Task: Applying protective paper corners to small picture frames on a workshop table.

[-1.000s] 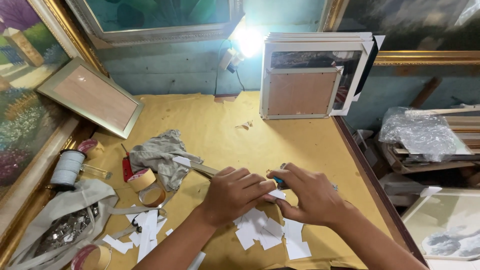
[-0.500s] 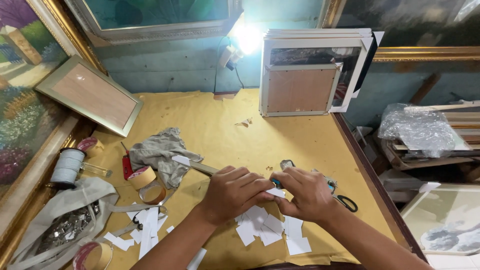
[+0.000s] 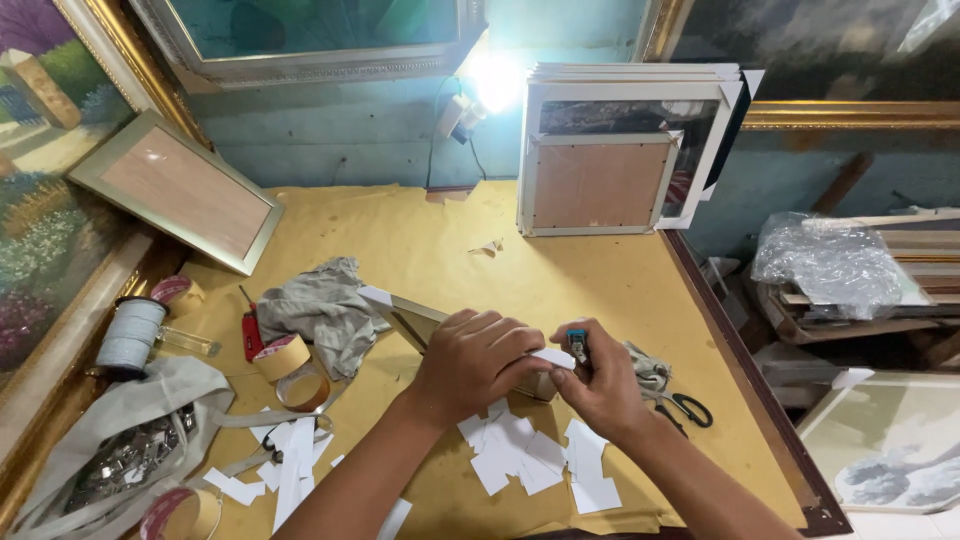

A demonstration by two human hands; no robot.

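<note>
Nearest the viewer, a scatter of white cut paper pieces [image 3: 530, 455] lies on the yellow-covered counter [image 3: 420, 235]. Just beyond them the left hand [image 3: 478, 357] and right hand [image 3: 592, 383] meet, fingers pinched together on a small white paper piece [image 3: 553, 357] pressed against a narrow wooden frame strip [image 3: 412, 318]. Black-handled scissors [image 3: 685, 408] lie right of the papers, a crumpled grey cloth [image 3: 325, 310] to their left. Farthest off, a stack of white picture frames [image 3: 620, 150] leans against the wall
</note>
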